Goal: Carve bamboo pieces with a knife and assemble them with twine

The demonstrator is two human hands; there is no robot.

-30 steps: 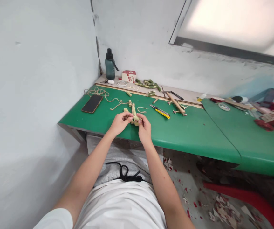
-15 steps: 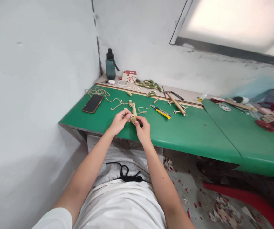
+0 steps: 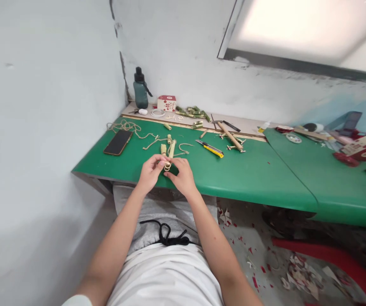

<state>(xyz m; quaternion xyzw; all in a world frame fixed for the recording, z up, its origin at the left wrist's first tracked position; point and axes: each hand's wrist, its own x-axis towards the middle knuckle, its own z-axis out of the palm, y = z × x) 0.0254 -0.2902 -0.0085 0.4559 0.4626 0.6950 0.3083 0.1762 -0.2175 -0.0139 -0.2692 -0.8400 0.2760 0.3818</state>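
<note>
My left hand (image 3: pixel 152 170) and my right hand (image 3: pixel 179 173) meet near the front edge of the green table. Between their fingertips is a small pale bamboo piece with round open ends (image 3: pixel 167 166), partly covered by the fingers. Just beyond the hands lie pale bamboo pieces (image 3: pixel 172 148), with a loose string (image 3: pixel 183 148) beside them. A yellow utility knife (image 3: pixel 213 150) rests to the right of my hands.
A phone (image 3: pixel 118 142) and tangled twine (image 3: pixel 125 125) lie at left. Behind stand a bottle (image 3: pixel 141 91) and a red-white box (image 3: pixel 167 103), beside green bamboo pieces (image 3: pixel 195 112). A hammer (image 3: pixel 232 137) lies right, among small bamboo parts.
The camera view has shifted slightly. My hands have turned the held piece, and its round ends now face the camera. A pale bamboo piece beyond my left hand is more visible.
</note>
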